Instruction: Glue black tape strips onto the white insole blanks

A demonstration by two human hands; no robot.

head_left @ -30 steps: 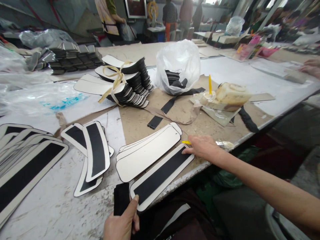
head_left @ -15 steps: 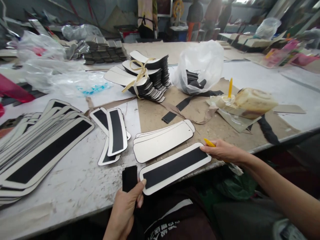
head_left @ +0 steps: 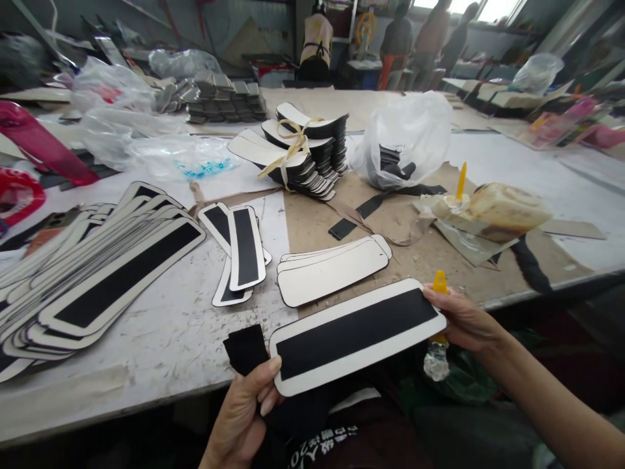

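A long white panel with a black strip on its face [head_left: 359, 333] is held between both my hands, tilted above the table's front edge. At its left end my left hand [head_left: 249, 404] pinches the corner with the thumb on top, and also keeps several black strips [head_left: 245, 348] in its fingers. My right hand [head_left: 461, 318] grips the right end, closed as well on a yellow-handled brush [head_left: 440, 283] whose clumped, whitish tip hangs below the panel. Plain white panels [head_left: 334, 270] lie fanned just behind. Smaller panels with black strips [head_left: 247, 247] overlap to the left.
A large pile of strip-bearing panels [head_left: 122, 280] covers the left side. Behind are tied panel bundles [head_left: 297, 153], a plastic bag of black strips [head_left: 407, 140], and a stained glue container [head_left: 508, 212] with a yellow stick. People [head_left: 317, 42] are in the background.
Both hands have raised the panel off the table edge toward me. The brush in my right hand has turned upright, its tip now showing below. The camera view has shifted left.
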